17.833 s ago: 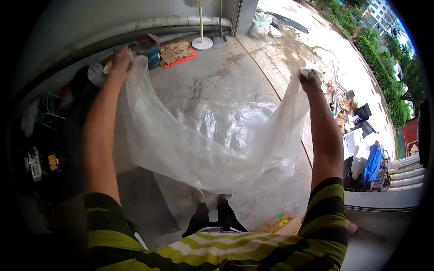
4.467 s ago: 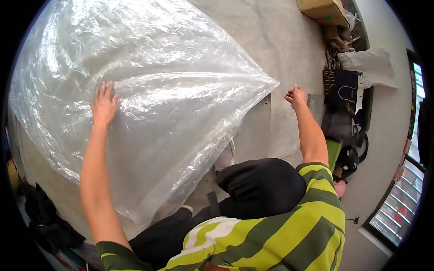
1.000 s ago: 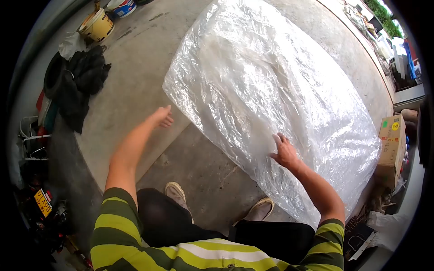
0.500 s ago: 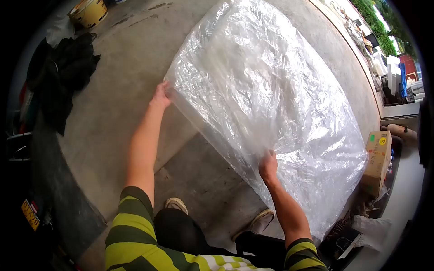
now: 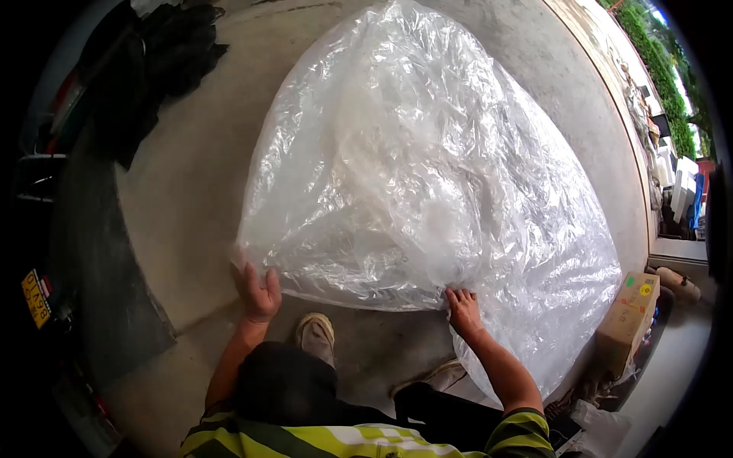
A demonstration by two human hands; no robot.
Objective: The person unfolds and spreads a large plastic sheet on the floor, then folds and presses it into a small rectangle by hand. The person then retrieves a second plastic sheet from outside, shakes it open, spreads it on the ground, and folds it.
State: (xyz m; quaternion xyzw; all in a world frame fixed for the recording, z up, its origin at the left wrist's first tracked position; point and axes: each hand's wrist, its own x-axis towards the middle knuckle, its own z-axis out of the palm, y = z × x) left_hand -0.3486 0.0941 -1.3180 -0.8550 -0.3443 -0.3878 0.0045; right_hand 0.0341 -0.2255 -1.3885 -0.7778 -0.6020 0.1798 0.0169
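A large, crinkled clear plastic sheet (image 5: 427, 168) is spread over the floor in front of me, puffed up in places. At its near left corner is my left hand (image 5: 259, 296), with thumb and fingers apart; the fingertips are blurred against the film. My right hand (image 5: 464, 311) is at the near edge, right of the middle, its bent fingers closed on gathered film. To the right of that hand, the sheet runs down past my right forearm.
My shoes (image 5: 316, 336) stand just below the near edge. At right are a cardboard box (image 5: 628, 317) and a white plastic bag (image 5: 599, 427). Dark cloth (image 5: 179, 49) lies at upper left, above a dark mat (image 5: 114, 290). A yellow plate (image 5: 35, 298) shows at far left.
The sheet's left corner has come down toward my feet with my left hand, whose fingers have spread. My right hand has moved slightly nearer to me. The view has shifted.
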